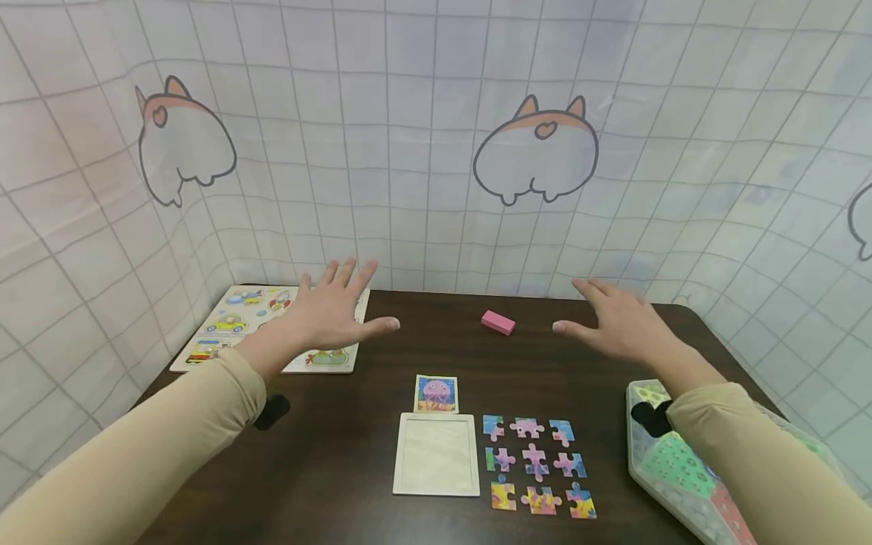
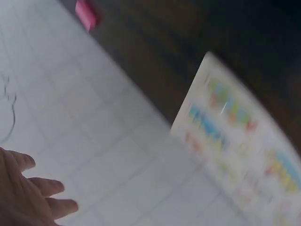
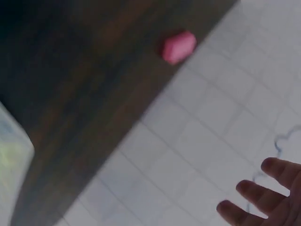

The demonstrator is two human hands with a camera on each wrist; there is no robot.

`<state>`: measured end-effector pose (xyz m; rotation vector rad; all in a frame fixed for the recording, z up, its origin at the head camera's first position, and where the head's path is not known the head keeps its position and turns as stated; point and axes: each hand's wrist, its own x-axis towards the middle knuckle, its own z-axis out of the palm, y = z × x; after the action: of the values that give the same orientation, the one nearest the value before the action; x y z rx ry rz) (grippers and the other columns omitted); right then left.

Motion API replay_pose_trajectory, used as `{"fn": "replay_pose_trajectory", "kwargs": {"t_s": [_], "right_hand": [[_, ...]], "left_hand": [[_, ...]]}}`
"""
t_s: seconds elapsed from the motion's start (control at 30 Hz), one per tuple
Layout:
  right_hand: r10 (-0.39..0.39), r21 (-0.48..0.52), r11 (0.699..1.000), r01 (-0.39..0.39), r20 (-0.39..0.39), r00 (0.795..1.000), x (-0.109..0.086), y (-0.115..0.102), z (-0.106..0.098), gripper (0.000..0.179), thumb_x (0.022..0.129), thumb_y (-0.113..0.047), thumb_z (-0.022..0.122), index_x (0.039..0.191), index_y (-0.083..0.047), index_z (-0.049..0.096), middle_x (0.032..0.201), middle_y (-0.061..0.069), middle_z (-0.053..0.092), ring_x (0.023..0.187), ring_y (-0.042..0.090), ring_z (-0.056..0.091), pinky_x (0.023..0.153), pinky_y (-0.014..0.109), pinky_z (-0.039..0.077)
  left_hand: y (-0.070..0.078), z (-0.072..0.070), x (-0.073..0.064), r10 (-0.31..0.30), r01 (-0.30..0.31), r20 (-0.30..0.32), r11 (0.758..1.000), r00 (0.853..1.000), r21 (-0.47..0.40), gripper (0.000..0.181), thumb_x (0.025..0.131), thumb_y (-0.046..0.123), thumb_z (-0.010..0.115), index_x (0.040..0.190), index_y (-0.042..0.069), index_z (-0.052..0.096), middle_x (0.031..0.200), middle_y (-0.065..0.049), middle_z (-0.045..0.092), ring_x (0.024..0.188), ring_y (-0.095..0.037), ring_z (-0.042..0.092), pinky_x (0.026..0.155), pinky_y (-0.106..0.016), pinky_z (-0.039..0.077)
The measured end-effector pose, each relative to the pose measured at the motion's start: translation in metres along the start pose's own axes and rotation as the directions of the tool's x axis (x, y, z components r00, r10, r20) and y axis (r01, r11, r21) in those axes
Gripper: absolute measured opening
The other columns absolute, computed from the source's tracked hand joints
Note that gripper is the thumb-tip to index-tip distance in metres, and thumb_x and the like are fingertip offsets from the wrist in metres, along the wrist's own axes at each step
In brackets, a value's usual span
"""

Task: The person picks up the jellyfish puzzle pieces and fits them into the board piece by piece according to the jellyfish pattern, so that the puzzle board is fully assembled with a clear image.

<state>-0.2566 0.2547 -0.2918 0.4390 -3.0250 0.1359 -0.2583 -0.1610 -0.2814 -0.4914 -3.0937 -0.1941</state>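
My left hand (image 1: 323, 310) is held in the air with fingers spread, over the right part of a white picture board (image 1: 228, 306). In the air at the right, my right hand (image 1: 623, 322) has its fingers straight and its thumb apart; it holds nothing. On the table in front lies a square white puzzle frame (image 1: 437, 488) with a bare inside. A small jellyfish picture card (image 1: 436, 394) touches its far edge. Several jigsaw pieces (image 1: 534, 462) lie apart in rows to the right of the frame. Both wrist views are blurred and show only some fingers.
A pink block (image 1: 498, 322) lies near the back of the dark table (image 1: 327, 454). At the right, partly behind my right forearm, stands a clear plastic box (image 1: 636, 454) with coloured contents. A white grid-patterned curtain (image 1: 429, 151) surrounds the back and sides.
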Motion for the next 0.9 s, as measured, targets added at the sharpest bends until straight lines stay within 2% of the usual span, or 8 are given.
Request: {"fn": "replay_pose_trajectory", "kwargs": {"t_s": [0.1, 0.2, 0.33, 0.43, 0.57, 0.7, 0.9], "right_hand": [[-0.064, 0.079, 0.995, 0.062, 0.020, 0.998, -0.006, -0.008, 0.021, 0.085, 0.098, -0.054, 0.063, 0.156, 0.000, 0.036, 0.156, 0.033, 0.038, 0.139, 0.056, 0.042, 0.105, 0.071, 0.038], [-0.108, 0.159, 0.983, 0.096, 0.067, 0.992, -0.010, -0.017, 0.043, 0.078, 0.097, -0.047, 0.067, 0.154, 0.001, 0.041, 0.154, 0.032, 0.043, 0.138, 0.053, 0.045, 0.107, 0.067, 0.040], [-0.166, 0.222, 0.966, 0.133, 0.139, 0.976, -0.013, -0.030, 0.065, 0.071, 0.097, -0.043, 0.069, 0.148, 0.002, 0.048, 0.149, 0.030, 0.050, 0.136, 0.049, 0.050, 0.107, 0.062, 0.043], [-0.208, 0.261, 0.953, 0.156, 0.186, 0.960, -0.015, -0.040, 0.076, 0.068, 0.097, -0.042, 0.070, 0.146, 0.001, 0.051, 0.147, 0.027, 0.053, 0.135, 0.046, 0.052, 0.107, 0.060, 0.045], [-0.266, 0.297, 0.935, 0.195, 0.218, 0.939, -0.017, -0.050, 0.086, 0.064, 0.096, -0.039, 0.071, 0.143, 0.002, 0.054, 0.144, 0.023, 0.058, 0.134, 0.042, 0.054, 0.108, 0.057, 0.045], [-0.296, 0.312, 0.925, 0.217, 0.233, 0.926, -0.016, -0.059, 0.093, 0.058, 0.094, -0.037, 0.074, 0.136, 0.001, 0.060, 0.135, 0.018, 0.064, 0.127, 0.037, 0.060, 0.105, 0.054, 0.048], [-0.312, 0.296, 0.926, 0.233, 0.256, 0.915, -0.013, -0.068, 0.102, 0.046, 0.090, -0.034, 0.080, 0.122, -0.005, 0.067, 0.119, 0.009, 0.068, 0.110, 0.026, 0.064, 0.100, 0.049, 0.053]], "left_hand": [[0.003, 0.022, -0.014, 0.029, -0.023, 0.043, 0.992, 0.999, -0.128, 0.103, 0.093, 0.074, 0.050, 0.166, 0.016, 0.007, 0.170, -0.023, 0.013, 0.157, -0.046, 0.012, 0.115, -0.077, 0.013], [0.009, 0.045, -0.028, 0.060, -0.040, 0.091, 0.977, 0.994, -0.211, 0.104, 0.092, 0.074, 0.053, 0.166, 0.015, 0.010, 0.169, -0.024, 0.019, 0.155, -0.047, 0.019, 0.114, -0.076, 0.019], [0.019, 0.074, -0.046, 0.103, -0.059, 0.177, 0.970, 0.979, -0.237, 0.103, 0.091, 0.071, 0.059, 0.166, 0.014, 0.014, 0.167, -0.025, 0.025, 0.153, -0.049, 0.025, 0.113, -0.076, 0.023], [0.023, 0.091, -0.057, 0.119, -0.062, 0.233, 0.970, 0.965, -0.236, 0.104, 0.089, 0.069, 0.063, 0.165, 0.014, 0.017, 0.167, -0.024, 0.026, 0.152, -0.049, 0.026, 0.111, -0.077, 0.025], [0.026, 0.106, -0.069, 0.140, -0.072, 0.283, 0.969, 0.949, -0.237, 0.108, 0.086, 0.071, 0.067, 0.165, 0.014, 0.020, 0.167, -0.023, 0.025, 0.153, -0.049, 0.025, 0.110, -0.076, 0.029], [0.027, 0.115, -0.078, 0.163, -0.099, 0.313, 0.973, 0.936, -0.211, 0.113, 0.082, 0.076, 0.067, 0.165, 0.015, 0.020, 0.168, -0.022, 0.023, 0.154, -0.050, 0.023, 0.110, -0.075, 0.031], [0.027, 0.124, -0.083, 0.177, -0.129, 0.314, 0.977, 0.933, -0.168, 0.114, 0.079, 0.079, 0.066, 0.164, 0.018, 0.023, 0.168, -0.021, 0.023, 0.154, -0.049, 0.021, 0.110, -0.074, 0.030]]}}
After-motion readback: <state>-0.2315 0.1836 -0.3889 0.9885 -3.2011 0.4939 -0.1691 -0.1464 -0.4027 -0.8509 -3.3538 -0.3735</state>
